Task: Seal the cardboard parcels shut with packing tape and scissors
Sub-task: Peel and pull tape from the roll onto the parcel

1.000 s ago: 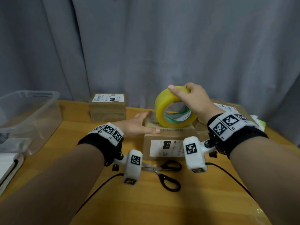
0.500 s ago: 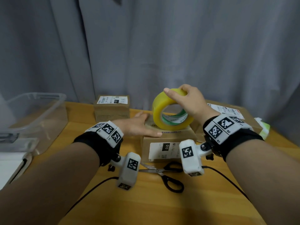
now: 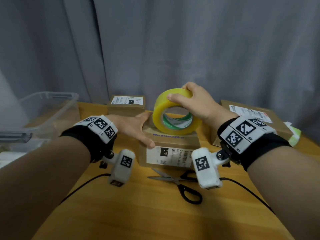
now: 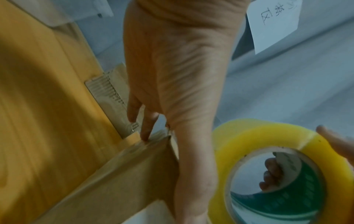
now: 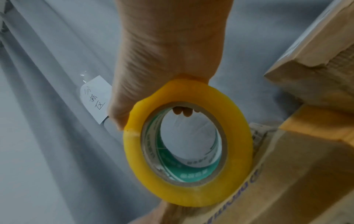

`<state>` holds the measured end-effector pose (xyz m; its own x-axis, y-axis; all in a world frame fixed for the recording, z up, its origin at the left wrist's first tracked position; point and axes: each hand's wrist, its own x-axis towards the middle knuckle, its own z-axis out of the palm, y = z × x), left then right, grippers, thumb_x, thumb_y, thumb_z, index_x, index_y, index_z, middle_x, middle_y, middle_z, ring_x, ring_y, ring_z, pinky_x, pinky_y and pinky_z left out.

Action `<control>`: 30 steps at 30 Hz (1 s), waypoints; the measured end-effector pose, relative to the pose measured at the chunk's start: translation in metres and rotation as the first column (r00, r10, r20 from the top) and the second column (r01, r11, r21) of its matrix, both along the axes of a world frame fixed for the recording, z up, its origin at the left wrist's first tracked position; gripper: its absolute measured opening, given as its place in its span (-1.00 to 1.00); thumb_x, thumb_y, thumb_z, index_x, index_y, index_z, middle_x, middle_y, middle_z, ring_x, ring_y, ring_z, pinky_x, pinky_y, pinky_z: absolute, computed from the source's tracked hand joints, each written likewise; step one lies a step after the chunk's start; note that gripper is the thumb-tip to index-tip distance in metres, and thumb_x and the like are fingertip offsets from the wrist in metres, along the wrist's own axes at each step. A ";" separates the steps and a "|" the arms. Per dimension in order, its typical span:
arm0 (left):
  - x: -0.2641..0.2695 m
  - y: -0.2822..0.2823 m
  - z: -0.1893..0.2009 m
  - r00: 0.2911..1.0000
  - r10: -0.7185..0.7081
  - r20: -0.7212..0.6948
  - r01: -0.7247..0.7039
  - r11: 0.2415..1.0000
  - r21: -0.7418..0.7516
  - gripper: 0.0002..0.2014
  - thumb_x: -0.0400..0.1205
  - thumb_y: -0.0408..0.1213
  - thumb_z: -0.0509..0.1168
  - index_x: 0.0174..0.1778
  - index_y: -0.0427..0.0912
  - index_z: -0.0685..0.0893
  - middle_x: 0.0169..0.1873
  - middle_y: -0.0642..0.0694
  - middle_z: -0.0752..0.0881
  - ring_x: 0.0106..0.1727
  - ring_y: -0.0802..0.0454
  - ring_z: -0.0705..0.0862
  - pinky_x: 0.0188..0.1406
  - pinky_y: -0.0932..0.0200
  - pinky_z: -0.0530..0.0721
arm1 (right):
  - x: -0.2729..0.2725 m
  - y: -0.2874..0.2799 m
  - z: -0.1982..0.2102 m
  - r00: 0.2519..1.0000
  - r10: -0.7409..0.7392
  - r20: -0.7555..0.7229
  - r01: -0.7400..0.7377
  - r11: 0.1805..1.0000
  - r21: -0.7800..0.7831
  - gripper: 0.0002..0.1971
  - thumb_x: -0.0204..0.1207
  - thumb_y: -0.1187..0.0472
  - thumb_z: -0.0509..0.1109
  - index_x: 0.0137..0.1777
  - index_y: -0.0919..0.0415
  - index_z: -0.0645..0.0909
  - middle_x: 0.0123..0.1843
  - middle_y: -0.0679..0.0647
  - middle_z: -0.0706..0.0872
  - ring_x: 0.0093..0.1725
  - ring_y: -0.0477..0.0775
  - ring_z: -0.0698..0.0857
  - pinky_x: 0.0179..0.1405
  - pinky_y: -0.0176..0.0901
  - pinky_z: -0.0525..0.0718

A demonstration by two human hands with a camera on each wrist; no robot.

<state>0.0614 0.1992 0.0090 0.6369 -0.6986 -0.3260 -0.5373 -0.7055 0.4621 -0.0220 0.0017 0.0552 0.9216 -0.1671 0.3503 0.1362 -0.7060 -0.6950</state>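
Two hands | right hand (image 3: 199, 103) grips tape roll (image 3: 174, 115) | left hand (image 3: 136, 129) flat on "010" parcel (image 3: 173, 151)

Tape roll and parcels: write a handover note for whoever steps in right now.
Right hand grips the tape roll, standing on edge on the front parcel.
Left hand rests flat on that parcel's left side, steadying it.
Scissors lie untouched on the table in front.
Done: roll positioned; no strip visibly pulled.
Left: tape, cut, then the other parcels.
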 end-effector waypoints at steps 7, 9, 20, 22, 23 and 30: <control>-0.009 -0.012 -0.032 0.984 0.113 0.135 -0.078 0.967 -0.242 0.34 0.09 0.61 0.31 0.66 0.03 -0.14 0.66 -0.01 0.03 0.66 0.02 0.06 0.62 -0.11 0.16 | 0.012 0.008 0.006 0.994 -0.094 -0.055 0.094 0.996 0.005 -0.63 0.43 -0.16 0.41 -0.29 0.15 0.49 -0.31 0.05 0.54 -0.21 0.12 0.59 -0.19 -0.03 0.52; -0.008 -0.015 -0.045 0.981 0.160 0.111 -0.117 0.939 -0.323 0.35 0.07 0.63 0.30 0.65 0.11 -0.21 0.66 0.03 0.06 0.65 0.05 0.11 0.61 -0.17 0.17 | 0.013 0.014 0.006 0.991 -0.135 -0.021 0.133 0.989 -0.060 -0.54 0.44 -0.23 0.40 -0.37 0.12 0.39 -0.38 0.02 0.47 -0.30 0.07 0.51 -0.29 -0.04 0.43; -0.013 -0.019 -0.036 0.971 0.112 0.212 -0.103 0.993 -0.049 0.25 0.17 0.68 0.04 0.67 0.05 -0.21 0.68 0.07 -0.12 0.68 0.05 -0.06 0.58 -0.33 -0.14 | 0.011 0.018 0.034 0.969 -0.212 -0.126 0.135 0.883 -0.450 -0.54 0.40 -0.28 0.35 -0.03 0.14 0.59 -0.09 0.11 0.65 -0.01 0.21 0.59 0.04 -0.02 0.61; -0.016 -0.018 -0.033 0.972 0.120 0.202 -0.112 0.992 -0.051 0.25 0.18 0.65 0.05 0.67 0.02 -0.21 0.68 0.05 -0.12 0.68 0.03 -0.05 0.59 -0.34 -0.13 | 0.010 0.017 0.034 0.969 -0.208 -0.129 0.135 0.892 -0.431 -0.54 0.40 -0.27 0.35 -0.01 0.14 0.61 -0.09 0.12 0.66 -0.01 0.21 0.60 0.01 -0.02 0.60; -0.018 -0.018 -0.032 0.972 0.124 0.197 -0.116 0.992 -0.051 0.24 0.19 0.64 0.06 0.67 0.01 -0.20 0.68 0.04 -0.10 0.68 0.02 -0.03 0.59 -0.35 -0.13 | 0.010 0.016 0.034 0.970 -0.204 -0.131 0.132 0.897 -0.423 -0.55 0.40 -0.27 0.35 -0.02 0.13 0.61 -0.09 0.11 0.66 -0.01 0.21 0.60 -0.01 -0.03 0.59; -0.026 -0.019 -0.025 0.971 0.124 0.204 -0.131 0.991 0.023 0.12 0.40 0.50 0.10 0.67 -0.08 -0.28 0.67 0.01 -0.24 0.68 0.03 -0.14 0.61 -0.27 -0.19 | 0.003 -0.004 0.033 0.952 -0.272 -0.142 0.155 0.826 -0.542 -0.60 0.35 -0.31 0.35 -0.09 0.00 0.53 -0.03 0.10 0.67 0.02 0.21 0.60 -0.06 -0.05 0.56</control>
<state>0.0353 0.1802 -0.0165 0.7751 -0.5974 -0.2057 -0.5211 -0.7885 0.3266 -0.0191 -0.0022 0.0885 0.9441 -0.2154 0.2496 -0.1635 -0.9633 -0.2128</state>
